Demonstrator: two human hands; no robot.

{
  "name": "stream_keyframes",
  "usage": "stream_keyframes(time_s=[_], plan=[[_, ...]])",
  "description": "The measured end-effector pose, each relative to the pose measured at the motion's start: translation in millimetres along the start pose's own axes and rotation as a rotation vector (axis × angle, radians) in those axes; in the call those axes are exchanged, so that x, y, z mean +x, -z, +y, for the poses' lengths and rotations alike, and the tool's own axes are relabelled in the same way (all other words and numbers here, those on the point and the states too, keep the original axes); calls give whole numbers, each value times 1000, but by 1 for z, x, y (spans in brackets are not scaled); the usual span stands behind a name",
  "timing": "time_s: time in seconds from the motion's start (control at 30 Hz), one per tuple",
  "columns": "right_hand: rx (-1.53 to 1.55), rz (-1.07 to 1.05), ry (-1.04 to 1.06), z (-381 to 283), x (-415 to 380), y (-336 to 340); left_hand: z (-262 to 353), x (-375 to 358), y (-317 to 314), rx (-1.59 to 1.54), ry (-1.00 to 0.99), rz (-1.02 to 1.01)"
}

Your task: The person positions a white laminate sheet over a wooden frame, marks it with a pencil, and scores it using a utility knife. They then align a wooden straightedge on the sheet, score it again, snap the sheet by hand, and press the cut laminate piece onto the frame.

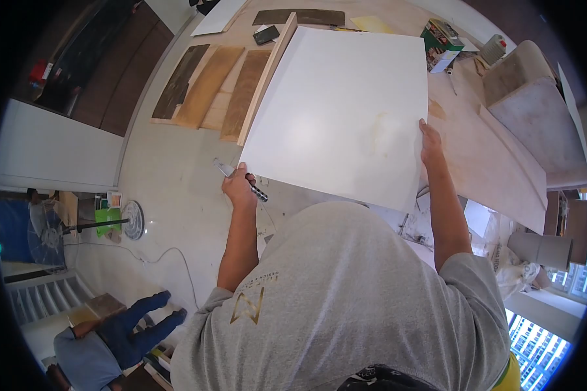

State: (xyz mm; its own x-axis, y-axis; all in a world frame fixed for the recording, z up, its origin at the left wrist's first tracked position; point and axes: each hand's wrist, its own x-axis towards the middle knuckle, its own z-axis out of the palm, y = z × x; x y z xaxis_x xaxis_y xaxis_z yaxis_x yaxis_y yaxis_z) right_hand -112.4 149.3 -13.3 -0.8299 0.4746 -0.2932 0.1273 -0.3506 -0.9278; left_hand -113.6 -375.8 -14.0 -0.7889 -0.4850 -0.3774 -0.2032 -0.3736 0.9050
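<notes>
A large white panel (332, 111) lies tilted in front of me, with a faint yellowish smear on its right part. Wrapped around a hand tool with a flat silvery end and a dark, patterned handle (259, 193), my left hand (239, 186) is also at the panel's near left corner. On the right edge, my right hand (430, 142) grips the panel with the thumb on top. A narrow wooden strip (267, 78) runs along the panel's left side.
Brown wood pieces (209, 88) lie left of the panel on the worktable (466, 143). A green box (441, 44) and a small can (494, 49) stand at the back right. A person (104, 345) is at lower left, near a fan (49, 231) and a cable (156, 257).
</notes>
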Motion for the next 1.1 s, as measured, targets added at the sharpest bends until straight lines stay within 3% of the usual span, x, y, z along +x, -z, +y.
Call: stream_keyframes(time_s=[0.13,0.37,0.57,0.63,0.8,1.1], plan=[[45,-6,-110,22,22,19,-1,-1,2,-43,5,-22],[-66,0,-58,24,21,19,6,4,15,-58,99,-169],[-91,59,-12,19,11,14,46,-20,-6,15,-171,-210],[-96,87,-27,14,10,13,52,-17,-10,11,-139,-215],[-396,91,262,-19,1,8,30,-8,-3,74,132,-218],[-329,90,371,-60,-71,31,-13,-25,7,141,203,-279]])
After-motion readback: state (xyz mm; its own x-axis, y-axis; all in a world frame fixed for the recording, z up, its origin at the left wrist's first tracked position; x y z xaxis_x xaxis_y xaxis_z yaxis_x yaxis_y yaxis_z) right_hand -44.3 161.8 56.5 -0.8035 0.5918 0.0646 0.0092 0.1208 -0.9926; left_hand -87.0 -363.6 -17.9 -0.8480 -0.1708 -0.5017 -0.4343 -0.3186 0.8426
